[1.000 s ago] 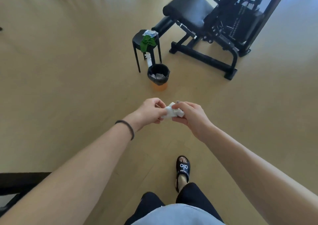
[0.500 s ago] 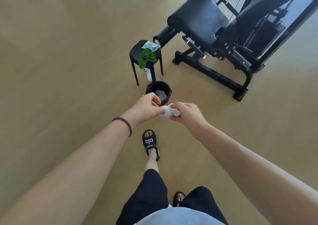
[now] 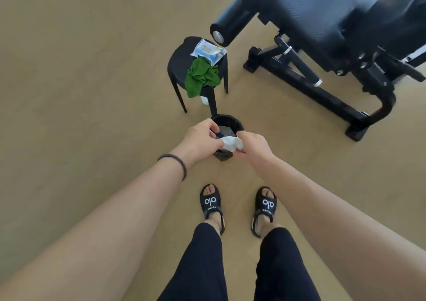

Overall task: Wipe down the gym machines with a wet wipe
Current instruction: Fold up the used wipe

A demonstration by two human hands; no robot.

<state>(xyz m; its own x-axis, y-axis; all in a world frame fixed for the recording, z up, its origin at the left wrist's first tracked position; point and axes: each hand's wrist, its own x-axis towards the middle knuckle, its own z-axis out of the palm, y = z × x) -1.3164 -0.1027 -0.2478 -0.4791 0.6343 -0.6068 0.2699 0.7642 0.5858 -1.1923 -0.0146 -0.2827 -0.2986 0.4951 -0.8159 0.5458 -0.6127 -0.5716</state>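
Note:
A crumpled white wet wipe [image 3: 231, 143] is held between both hands, directly above a small black waste bin [image 3: 233, 121] on the floor. My left hand [image 3: 200, 141] pinches its left side and my right hand [image 3: 253, 145] pinches its right side. The black gym machine [image 3: 322, 24], with a padded seat and a roller pad, stands at the upper right. A pack of wet wipes [image 3: 208, 51] lies on a black stool [image 3: 182, 63] just beyond the bin.
A green cloth [image 3: 201, 77] hangs over the stool's edge, and a white bottle [image 3: 204, 99] stands under it. The machine's floor frame [image 3: 327, 95] runs to the right of the bin. My sandalled feet [image 3: 239, 205] stand just behind the bin on tan floor.
I have walked forward to the bin and stool, and the view has tilted down. Both hands, still holding the wipe, now hang over the bin's opening.

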